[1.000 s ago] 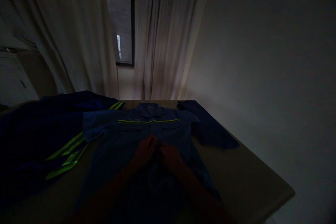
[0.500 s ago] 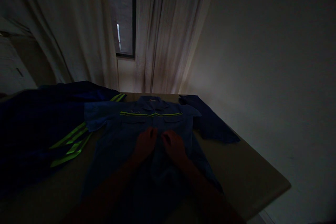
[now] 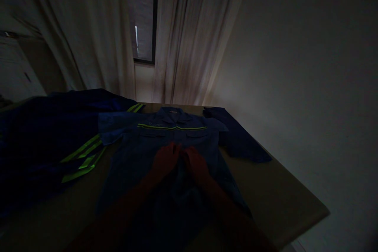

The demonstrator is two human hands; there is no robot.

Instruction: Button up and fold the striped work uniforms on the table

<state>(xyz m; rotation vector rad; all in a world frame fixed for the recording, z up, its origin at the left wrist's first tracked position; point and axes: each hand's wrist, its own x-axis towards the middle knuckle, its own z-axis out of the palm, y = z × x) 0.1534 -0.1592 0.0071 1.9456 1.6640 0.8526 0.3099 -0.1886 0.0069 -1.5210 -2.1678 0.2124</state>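
Observation:
A blue work shirt (image 3: 138,157) with a yellow-green reflective chest stripe lies spread face up on a tan table (image 3: 283,197). My left hand (image 3: 163,161) and my right hand (image 3: 196,164) rest side by side on the shirt's front placket, just below the chest pockets. Their fingertips are bunched together at the centre seam, pinching the fabric. The room is very dark, so finger detail is faint.
A heap of dark blue garments with reflective stripes (image 3: 53,141) covers the table's left side. The shirt's right sleeve (image 3: 236,136) trails toward the table's right edge. Pale curtains (image 3: 189,35) and a narrow window gap stand behind, with a bare wall on the right.
Both hands have slid slightly up the shirt's front toward the chest pockets. The view has shifted a little, and the garments have stayed in place.

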